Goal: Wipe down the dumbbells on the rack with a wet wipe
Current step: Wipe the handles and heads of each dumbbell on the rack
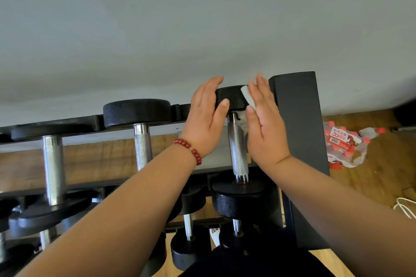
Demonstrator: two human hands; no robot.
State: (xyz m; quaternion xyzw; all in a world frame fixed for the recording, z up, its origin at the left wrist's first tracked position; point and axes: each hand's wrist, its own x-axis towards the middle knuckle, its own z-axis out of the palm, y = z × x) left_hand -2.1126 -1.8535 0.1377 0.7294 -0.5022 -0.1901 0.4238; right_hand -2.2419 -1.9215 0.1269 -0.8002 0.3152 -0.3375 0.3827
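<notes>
A black dumbbell (237,148) with a knurled steel handle lies on the top shelf of the rack (299,132), at its right end. My left hand (206,119), with a red bead bracelet at the wrist, rests flat against the left side of the dumbbell's far head, thumb on its rim. My right hand (264,123) presses a white wet wipe (247,96) against the right side of that head with straight fingers. Most of the wipe is hidden under the palm.
Two more dumbbells (139,123) lie to the left on the same shelf, with smaller ones on the lower tiers. A grey wall stands right behind the rack. A pack of red-capped bottles (344,144) and a white cable (405,207) lie on the wooden floor at right.
</notes>
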